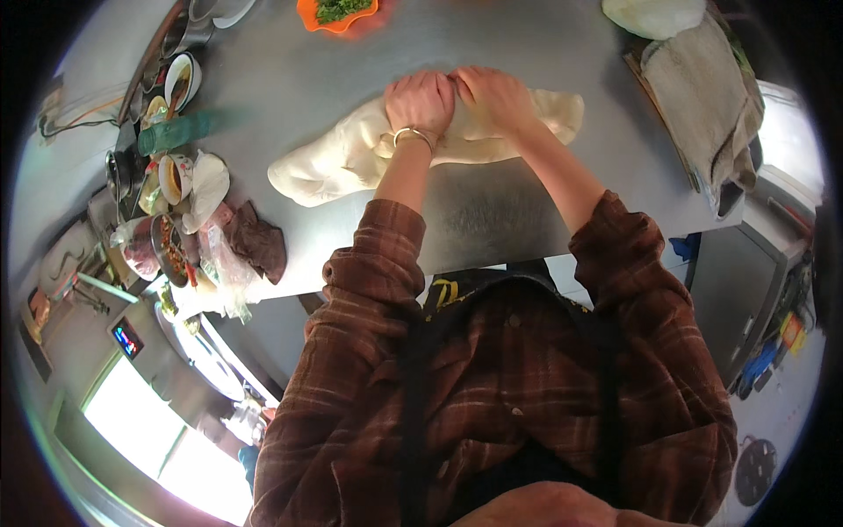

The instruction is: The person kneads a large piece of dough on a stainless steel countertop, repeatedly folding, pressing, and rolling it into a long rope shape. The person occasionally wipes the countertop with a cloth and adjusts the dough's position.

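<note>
A long slab of pale dough (329, 161) lies across the steel worktop in front of me, thicker at the left and folded along its near side. My left hand (421, 102), with a bangle at the wrist, presses on its middle, fingers curled over the far edge. Close beside it, my right hand (497, 99) bears down on the right half with bent fingers. The two hands nearly touch at the fingertips. Both palms hide the dough beneath them.
On the steel worktop (494, 211), an orange dish (337, 25) of chopped greens stands at the far side. Bowls, a green glass bottle (174, 135), a pan of chopped food (172, 250) and a brown cloth (255, 242) crowd the left. A beige towel (698, 99) lies over a board at right.
</note>
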Demonstrator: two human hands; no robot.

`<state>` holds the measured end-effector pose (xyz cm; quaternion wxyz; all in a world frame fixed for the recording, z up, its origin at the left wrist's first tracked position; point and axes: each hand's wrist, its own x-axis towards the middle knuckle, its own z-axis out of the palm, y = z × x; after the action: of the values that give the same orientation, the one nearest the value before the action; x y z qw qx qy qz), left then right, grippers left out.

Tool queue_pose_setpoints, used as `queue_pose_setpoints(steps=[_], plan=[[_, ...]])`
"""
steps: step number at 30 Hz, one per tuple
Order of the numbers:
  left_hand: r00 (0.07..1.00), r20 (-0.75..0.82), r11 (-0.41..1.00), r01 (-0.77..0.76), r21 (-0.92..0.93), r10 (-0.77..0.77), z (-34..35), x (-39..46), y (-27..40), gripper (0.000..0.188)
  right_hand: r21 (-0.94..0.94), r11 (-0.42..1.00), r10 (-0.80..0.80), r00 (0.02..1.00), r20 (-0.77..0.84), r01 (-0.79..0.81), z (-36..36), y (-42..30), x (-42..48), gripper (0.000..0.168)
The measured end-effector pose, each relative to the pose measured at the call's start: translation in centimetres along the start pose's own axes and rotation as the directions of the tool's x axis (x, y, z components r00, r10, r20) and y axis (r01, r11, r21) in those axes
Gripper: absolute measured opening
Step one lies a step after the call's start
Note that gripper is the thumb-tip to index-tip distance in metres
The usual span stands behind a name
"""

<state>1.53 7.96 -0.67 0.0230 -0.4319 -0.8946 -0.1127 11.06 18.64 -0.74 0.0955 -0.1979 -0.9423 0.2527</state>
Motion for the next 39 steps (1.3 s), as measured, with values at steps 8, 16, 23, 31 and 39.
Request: queue_pose_setpoints(steps=[8,16,23,31,39], plan=[[0.993,0.056,0.988,-0.101,-0.116,0.108,-1.8,-0.9,-0.8,0.033,-0.119,0.957,0.272,0.961,0.056,-0.264,-1.1,-2.2,0.4,0.032],[0.958,-0.105,0.777,-0.279,-0.565,0.267,-8.0,-15.8,-1.6,0.047,-0.064,0.974,0.144,0.806,-0.574,-0.219,2.3,-8.4,-9.3,0.021],[0.969,-0.226,0.679,-0.232,-0.697,0.099,-10.5,-12.2,-5.6,0.033,-0.197,0.940,0.097,0.770,-0.631,-0.279,4.2,-7.9,-8.8,0.026],[0.990,-0.135,0.900,-0.096,-0.426,0.042,-6.6,1.1,-13.0,0.036,-0.204,0.912,0.199,0.819,-0.537,-0.355,3.3,-5.2,-2.9,0.028],[0.891,0.448,0.928,0.106,-0.358,0.071,-3.2,0.8,-9.0,0.059,-0.202,0.924,0.200,0.859,-0.470,-0.326,3.8,-3.0,-0.2,0.030]])
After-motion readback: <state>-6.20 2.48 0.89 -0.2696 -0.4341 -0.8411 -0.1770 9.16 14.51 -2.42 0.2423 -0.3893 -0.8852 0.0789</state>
